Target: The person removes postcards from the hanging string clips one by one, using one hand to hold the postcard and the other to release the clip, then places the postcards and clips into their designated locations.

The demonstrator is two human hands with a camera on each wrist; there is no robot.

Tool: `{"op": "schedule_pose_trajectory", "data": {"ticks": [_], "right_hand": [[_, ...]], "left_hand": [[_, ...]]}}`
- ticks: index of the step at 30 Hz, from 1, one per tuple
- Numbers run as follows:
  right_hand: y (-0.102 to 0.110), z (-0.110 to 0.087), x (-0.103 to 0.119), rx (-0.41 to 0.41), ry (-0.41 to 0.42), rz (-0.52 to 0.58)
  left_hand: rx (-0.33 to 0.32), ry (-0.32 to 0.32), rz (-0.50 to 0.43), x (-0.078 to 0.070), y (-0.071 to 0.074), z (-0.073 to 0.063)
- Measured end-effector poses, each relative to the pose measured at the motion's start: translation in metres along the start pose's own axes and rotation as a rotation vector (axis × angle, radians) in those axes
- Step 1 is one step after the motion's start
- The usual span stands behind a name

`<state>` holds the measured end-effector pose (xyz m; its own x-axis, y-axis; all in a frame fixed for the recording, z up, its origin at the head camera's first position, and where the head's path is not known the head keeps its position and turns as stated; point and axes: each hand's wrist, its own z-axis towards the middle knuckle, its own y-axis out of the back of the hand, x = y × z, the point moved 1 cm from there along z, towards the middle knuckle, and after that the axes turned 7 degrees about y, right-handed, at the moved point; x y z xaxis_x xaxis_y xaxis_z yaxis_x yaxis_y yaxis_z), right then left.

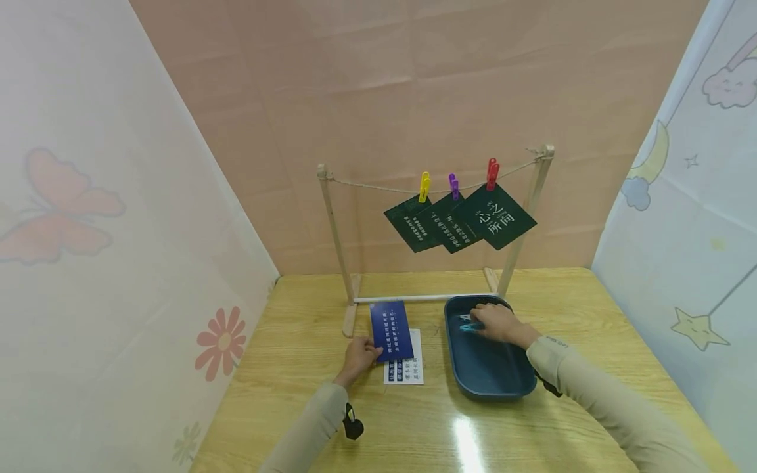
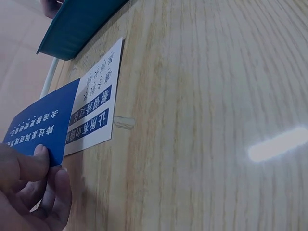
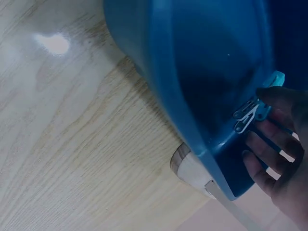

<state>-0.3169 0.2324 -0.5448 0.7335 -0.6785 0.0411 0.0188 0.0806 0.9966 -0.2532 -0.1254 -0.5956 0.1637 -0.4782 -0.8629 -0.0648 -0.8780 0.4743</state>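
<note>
My left hand (image 1: 359,355) pinches a dark blue card (image 1: 391,328) with white writing at its near corner, thumb on top and fingers underneath. In the left wrist view this card (image 2: 41,120) is tilted and overlaps a white printed card (image 2: 98,91) lying on the table. My right hand (image 1: 497,323) reaches into the far end of a dark blue plastic basin (image 1: 493,371). Its thumb and fingertips pinch a light blue clothespin (image 3: 275,81). A white clothespin (image 3: 246,120) shows right beside that one, against the basin's inside.
Behind stands a wooden frame (image 1: 337,236) with a string. Three dark green cards hang overlapping from it by a yellow clothespin (image 1: 424,187), a purple clothespin (image 1: 454,186) and a red clothespin (image 1: 493,174). A white bar (image 1: 408,298) joins the frame's feet behind the basin.
</note>
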Motion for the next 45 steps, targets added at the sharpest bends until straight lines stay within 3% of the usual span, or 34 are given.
{"op": "schedule_pose_trajectory", "data": {"ticks": [8,15,21,29,33,45], "right_hand": [[-0.005,-0.003,-0.001,0.016,-0.039,0.005],[-0.011,-0.002,-0.005,0.035,-0.073,0.007],[-0.018,-0.002,-0.006,0.061,-0.118,0.020],[-0.023,-0.004,-0.004,0.083,-0.125,-0.001],[-0.023,-0.003,-0.003,0.087,-0.131,-0.011],[-0.017,0.003,-0.002,0.099,-0.108,-0.003]], "left_hand": [[0.104,0.016,-0.038,-0.002,0.001,-0.007],[0.111,0.032,-0.060,-0.001,0.000,-0.007],[0.186,0.011,-0.062,0.000,0.001,-0.008],[0.234,0.074,0.000,-0.003,0.001,-0.011],[0.275,0.058,0.007,-0.003,0.002,-0.012],[0.316,0.039,-0.044,0.001,0.010,-0.015]]}}
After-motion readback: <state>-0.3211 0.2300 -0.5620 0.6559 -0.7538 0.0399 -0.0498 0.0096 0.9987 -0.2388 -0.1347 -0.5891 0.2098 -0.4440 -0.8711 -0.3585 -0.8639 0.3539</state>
